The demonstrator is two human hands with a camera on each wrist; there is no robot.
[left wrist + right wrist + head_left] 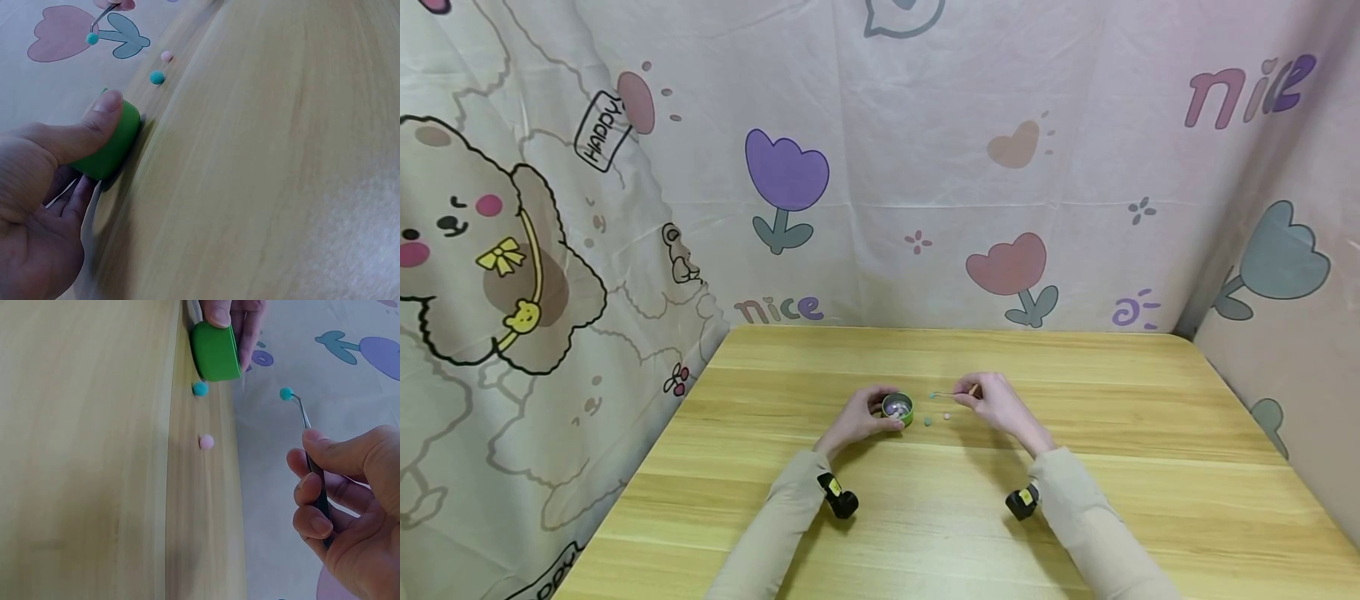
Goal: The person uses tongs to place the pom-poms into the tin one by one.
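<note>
My left hand (865,414) grips a small round green tin (898,408) standing on the table, thumb on the near side and fingers round the far side. Pale little balls lie inside the tin. In the right wrist view my right hand (350,500) holds bent-tip tweezers (316,478) between thumb and fingers. A turquoise pom-pom (286,394) is pinched at their tips, raised above the table and to the right of the tin. On the tabletop beside the tin lie another turquoise pom-pom (200,389) and a pink pom-pom (206,442).
The wooden table (1075,400) extends well to both sides of the hands. Behind it hangs a printed curtain (895,167), which also covers the left and right sides. A black wrist camera (838,497) is strapped to the left sleeve, another camera (1022,502) to the right.
</note>
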